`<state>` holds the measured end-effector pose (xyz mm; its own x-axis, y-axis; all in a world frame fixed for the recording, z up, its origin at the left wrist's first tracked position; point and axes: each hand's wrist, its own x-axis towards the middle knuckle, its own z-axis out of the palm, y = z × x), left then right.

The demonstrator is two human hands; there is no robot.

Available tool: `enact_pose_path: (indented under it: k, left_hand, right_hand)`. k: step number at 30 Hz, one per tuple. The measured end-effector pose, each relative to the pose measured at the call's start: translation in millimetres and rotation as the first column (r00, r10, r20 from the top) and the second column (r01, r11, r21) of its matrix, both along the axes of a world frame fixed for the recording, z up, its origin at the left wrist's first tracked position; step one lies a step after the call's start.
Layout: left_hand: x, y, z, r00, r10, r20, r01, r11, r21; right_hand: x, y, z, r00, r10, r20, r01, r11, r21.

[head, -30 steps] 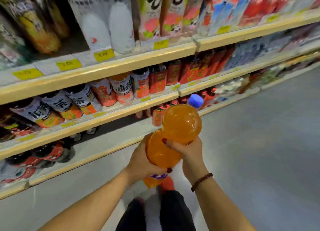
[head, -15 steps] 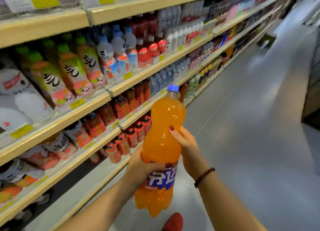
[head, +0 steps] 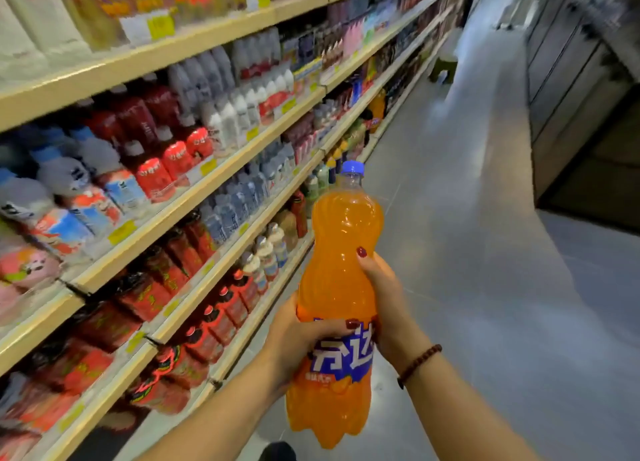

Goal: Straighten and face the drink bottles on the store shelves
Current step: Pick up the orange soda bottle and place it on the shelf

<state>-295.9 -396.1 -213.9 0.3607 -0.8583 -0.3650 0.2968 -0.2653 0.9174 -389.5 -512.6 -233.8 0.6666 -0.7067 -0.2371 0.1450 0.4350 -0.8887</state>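
Note:
A large orange soda bottle [head: 341,253] with a blue cap and a blue-and-white label stands upright in the aisle air, held in both hands. My left hand [head: 294,339] wraps around its label from the left, thumb across the front. My right hand [head: 384,298] grips its waist from the right, with the thumb on the front. To the left run the shelves [head: 194,190], filled with rows of red-labelled bottles [head: 162,163], white bottles and clear water bottles [head: 235,204].
The grey aisle floor [head: 485,253] stretches ahead on the right. A dark fixture [head: 571,114] stands along the right side. A green stool [head: 443,67] sits far down the aisle. More orange bottles [head: 377,109] stand on a low shelf further along.
The view has swung from the low shelves up and along the aisle. The orange bottle went from tilted towards the shelf to upright, still held in both hands.

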Motion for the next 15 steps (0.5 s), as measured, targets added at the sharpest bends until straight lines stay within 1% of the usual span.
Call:
enact_pose_path:
  k: [5, 11, 15]
  left_hand:
    - [11.8, -78.5, -12.5, 0.997, -0.081, -0.005, 0.081, 0.997, 0.014]
    - [45.0, -202.0, -33.5, 0.983, -0.184, 0.017, 0.183, 0.983, 0.02]
    - [70.5, -287.5, -26.4, 0.972, -0.236, 0.014, 0.235, 0.971, 0.046]
  right_hand:
    - [-1.0, -67.9, -9.2, 0.995, -0.1, -0.012, 0.101, 0.993, 0.062]
    - [19.9, -177.0, -11.2, 0.979, -0.202, -0.022, 0.203, 0.978, 0.049]
    - [40.4, -253.5, -2.2, 0.961, -0.275, -0.036, 0.276, 0.961, 0.023]
